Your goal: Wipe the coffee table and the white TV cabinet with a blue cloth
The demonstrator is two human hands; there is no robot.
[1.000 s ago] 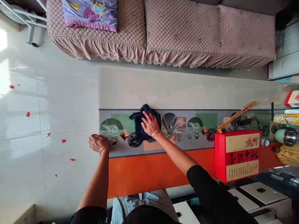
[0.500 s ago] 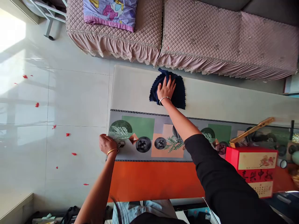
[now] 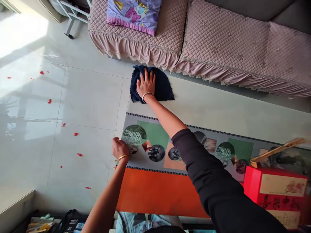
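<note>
Fingers (image 3: 146, 75) of right hand (image 3: 147, 85): spread flat, unclenched, on dark blue cloth (image 3: 164, 84). Risk: cloth, at table's (image 3: 206, 94) far corner, could slip over the edge; likely cause, an overlong push with flat contact only. Cloth lies beneath the fingers, showing to both sides. Left hand (image 3: 120, 149): at table end beside printed runner (image 3: 155, 130); curled, grip cannot be told.

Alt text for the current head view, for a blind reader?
A person's right hand lies on a dark blue cloth at the far left corner of a table. The left hand is at the table's left edge; a red box stands at right, a pink sofa beyond.
</note>
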